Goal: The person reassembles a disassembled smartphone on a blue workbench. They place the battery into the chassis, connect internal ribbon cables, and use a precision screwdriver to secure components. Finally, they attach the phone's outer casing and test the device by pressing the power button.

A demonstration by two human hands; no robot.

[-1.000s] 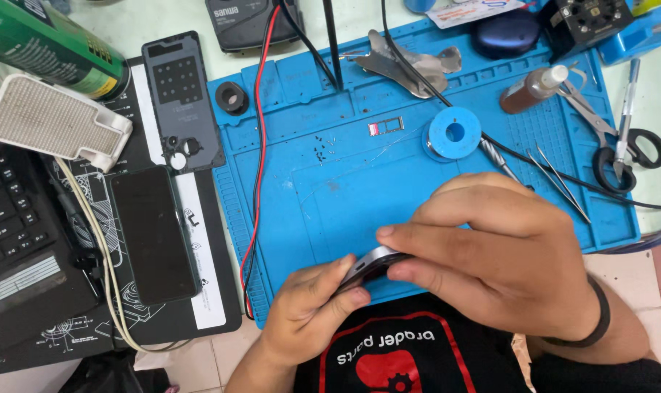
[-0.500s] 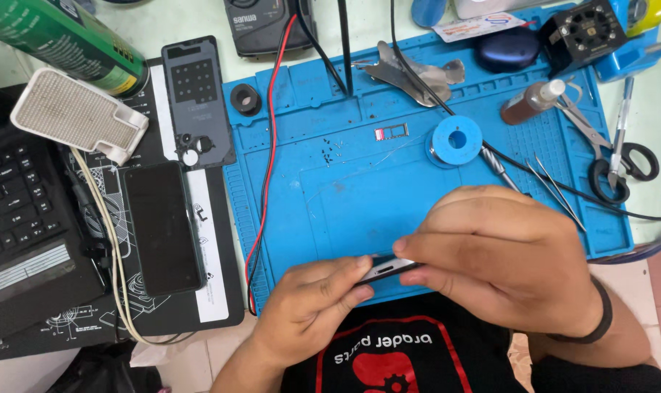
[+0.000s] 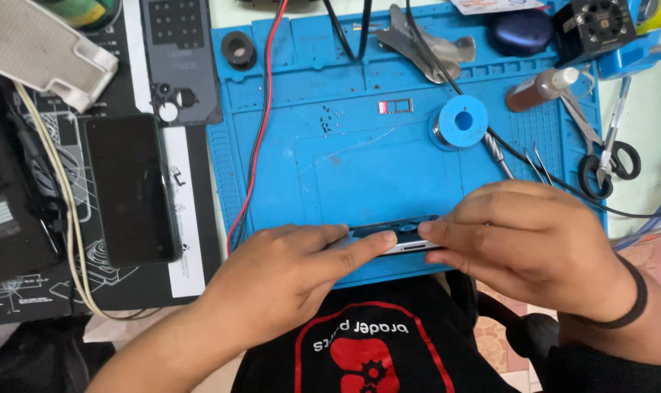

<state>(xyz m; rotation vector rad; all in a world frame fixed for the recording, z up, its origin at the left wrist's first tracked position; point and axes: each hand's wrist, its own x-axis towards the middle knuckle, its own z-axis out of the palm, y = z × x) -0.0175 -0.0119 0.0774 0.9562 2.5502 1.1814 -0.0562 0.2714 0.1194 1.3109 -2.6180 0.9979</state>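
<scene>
Matt blue rubbery mat (image 3: 359,156); glossy black glass phone (image 3: 130,189).

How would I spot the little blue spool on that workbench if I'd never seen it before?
Start at the big blue work mat that covers the middle of the bench. The blue spool lies flat on its upper right part, just right of a tiny rectangular metal tray and left of a small brown bottle. It is the only round, blue, ring-shaped thing there, with a hole in its middle.

Your bench (image 3: 647,138) carries a blue mat (image 3: 359,167), a black mat (image 3: 25,284), scissors (image 3: 608,156) and a white mesh cover (image 3: 43,51).
</scene>
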